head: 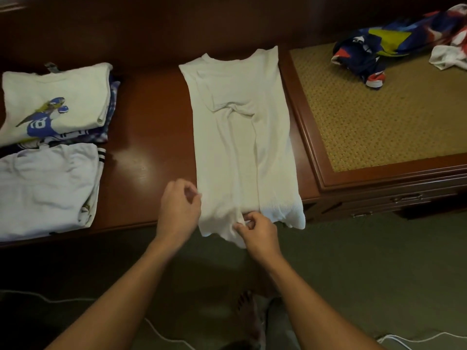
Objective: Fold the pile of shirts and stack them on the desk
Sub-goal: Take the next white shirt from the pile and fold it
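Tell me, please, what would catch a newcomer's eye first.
A cream shirt, sides folded inward, lies on the brown desk; the right hand pinches its hem, the left hand curls at its left edge. Folded white shirts sit stacked at left; a crumpled multicoloured garment lies on the woven-topped cabinet at right.

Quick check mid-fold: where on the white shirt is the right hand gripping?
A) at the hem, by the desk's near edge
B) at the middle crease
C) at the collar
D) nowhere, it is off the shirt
A: the right hand pinches the white shirt at its hem, which hangs over the near edge of the desk, far from the collar.
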The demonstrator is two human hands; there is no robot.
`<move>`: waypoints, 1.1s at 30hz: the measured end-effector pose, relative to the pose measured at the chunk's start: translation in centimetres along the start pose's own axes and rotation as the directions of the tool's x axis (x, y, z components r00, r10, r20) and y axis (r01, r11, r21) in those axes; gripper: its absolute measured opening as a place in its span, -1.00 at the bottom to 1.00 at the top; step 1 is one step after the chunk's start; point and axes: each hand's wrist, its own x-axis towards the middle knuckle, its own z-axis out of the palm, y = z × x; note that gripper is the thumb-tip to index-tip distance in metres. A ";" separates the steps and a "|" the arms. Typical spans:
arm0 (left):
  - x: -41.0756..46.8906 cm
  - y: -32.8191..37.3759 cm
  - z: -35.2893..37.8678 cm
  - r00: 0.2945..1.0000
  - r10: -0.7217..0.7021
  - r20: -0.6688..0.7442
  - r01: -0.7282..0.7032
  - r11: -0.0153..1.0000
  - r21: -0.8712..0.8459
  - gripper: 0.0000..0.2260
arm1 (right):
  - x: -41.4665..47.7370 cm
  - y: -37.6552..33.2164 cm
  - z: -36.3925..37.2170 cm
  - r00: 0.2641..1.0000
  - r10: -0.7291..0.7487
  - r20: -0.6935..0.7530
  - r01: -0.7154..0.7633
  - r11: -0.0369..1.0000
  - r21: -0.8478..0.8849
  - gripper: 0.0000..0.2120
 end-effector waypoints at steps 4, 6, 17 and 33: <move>-4.7 -3.2 2.2 0.969 -0.246 0.018 0.246 0.958 -0.146 -0.87 | -1.1 0.3 -1.6 0.997 -0.064 0.048 0.061 0.996 0.063 -0.86; -6.2 -4.4 3.5 0.940 -0.330 0.089 0.342 0.906 -0.249 -0.72 | -1.7 0.2 -2.7 0.996 -0.056 0.068 0.042 0.981 0.188 -0.93; -8.2 -3.1 5.5 0.864 -0.199 0.462 0.458 0.691 -0.560 -0.47 | -1.7 -1.0 -4.6 0.934 0.092 0.344 -0.222 0.906 0.361 -0.81; -10.9 -4.1 5.4 0.978 0.207 -0.029 -0.209 0.967 -0.145 -0.48 | -4.0 -3.3 -4.8 0.949 0.025 0.315 -0.163 0.892 0.421 -0.82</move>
